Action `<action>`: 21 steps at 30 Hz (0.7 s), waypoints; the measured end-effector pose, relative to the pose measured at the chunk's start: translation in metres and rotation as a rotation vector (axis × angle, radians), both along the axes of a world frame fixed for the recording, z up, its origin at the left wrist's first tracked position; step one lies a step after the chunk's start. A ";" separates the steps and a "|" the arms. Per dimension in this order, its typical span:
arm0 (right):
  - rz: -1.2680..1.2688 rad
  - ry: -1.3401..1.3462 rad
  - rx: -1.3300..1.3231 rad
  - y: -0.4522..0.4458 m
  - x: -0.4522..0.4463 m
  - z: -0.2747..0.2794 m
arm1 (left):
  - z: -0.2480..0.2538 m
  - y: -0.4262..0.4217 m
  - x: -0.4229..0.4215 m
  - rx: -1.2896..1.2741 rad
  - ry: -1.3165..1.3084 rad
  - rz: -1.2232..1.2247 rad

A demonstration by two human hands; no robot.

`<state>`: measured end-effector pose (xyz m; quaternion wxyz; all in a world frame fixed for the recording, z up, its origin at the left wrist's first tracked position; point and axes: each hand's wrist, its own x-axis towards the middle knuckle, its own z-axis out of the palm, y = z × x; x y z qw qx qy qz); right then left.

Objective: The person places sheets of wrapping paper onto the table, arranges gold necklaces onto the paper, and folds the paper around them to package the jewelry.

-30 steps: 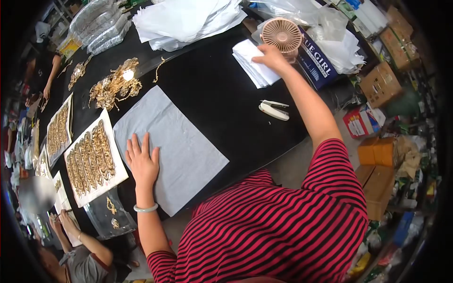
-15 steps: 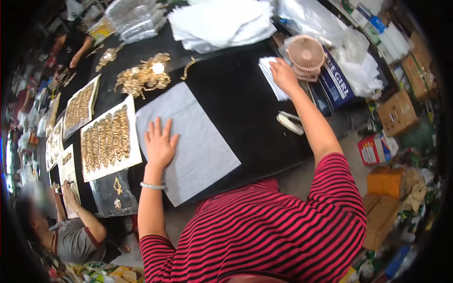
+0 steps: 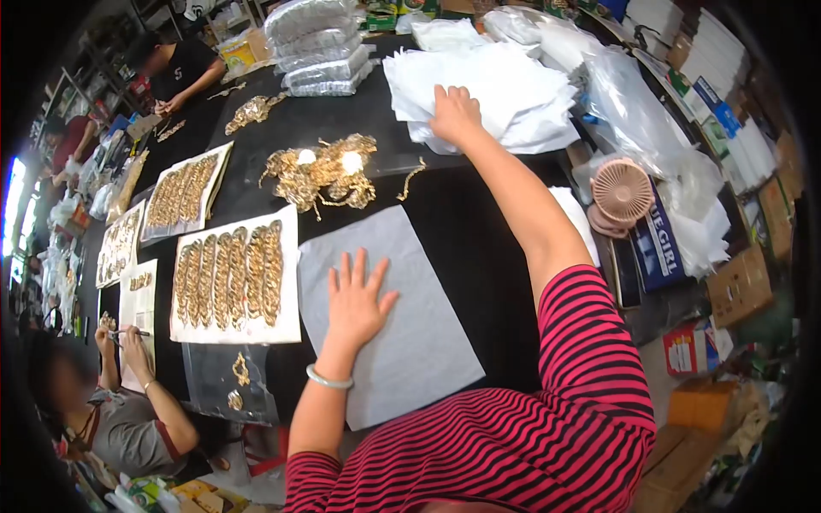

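My left hand (image 3: 357, 301) lies flat with spread fingers on a thin, pale translucent sheet (image 3: 419, 342), which rests on the black table. A jade-coloured bangle (image 3: 329, 377) circles that wrist. My right hand (image 3: 456, 115) is stretched to the back of the table and touches the near left part of a pile of white sheets (image 3: 522, 90). Its fingers are bent slightly and apart, with the thumb hidden; no sheet shows lifted in it. Left of the pale sheet, rows of gold chains (image 3: 227, 278) lie on a white backing sheet (image 3: 289, 248).
A tangled heap of gold chains (image 3: 321, 171) lies beyond the pale sheet. At right stand a pink fan (image 3: 622, 192) and a blue box (image 3: 658, 244). Wrapped silvery packs (image 3: 316, 51) are stacked at the back. A person (image 3: 137, 436) works at lower left, another (image 3: 188, 68) at upper left.
My right hand has moved from the small stack of white slips beside the fan to the large white pile. My left hand stays flat on the pale sheet. The view has shifted.
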<state>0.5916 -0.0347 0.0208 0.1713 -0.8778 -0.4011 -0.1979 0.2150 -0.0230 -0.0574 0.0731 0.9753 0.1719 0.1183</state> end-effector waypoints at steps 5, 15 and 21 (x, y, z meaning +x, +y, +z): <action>-0.059 0.226 0.075 0.003 0.051 -0.011 | 0.006 0.006 0.001 -0.047 0.011 -0.017; 0.769 0.010 -0.145 -0.108 -0.218 -0.016 | -0.026 0.065 -0.030 -1.601 -0.762 0.188; 1.030 0.084 -0.293 -0.183 -0.322 -0.041 | 0.011 0.043 -0.077 -1.852 -0.728 0.220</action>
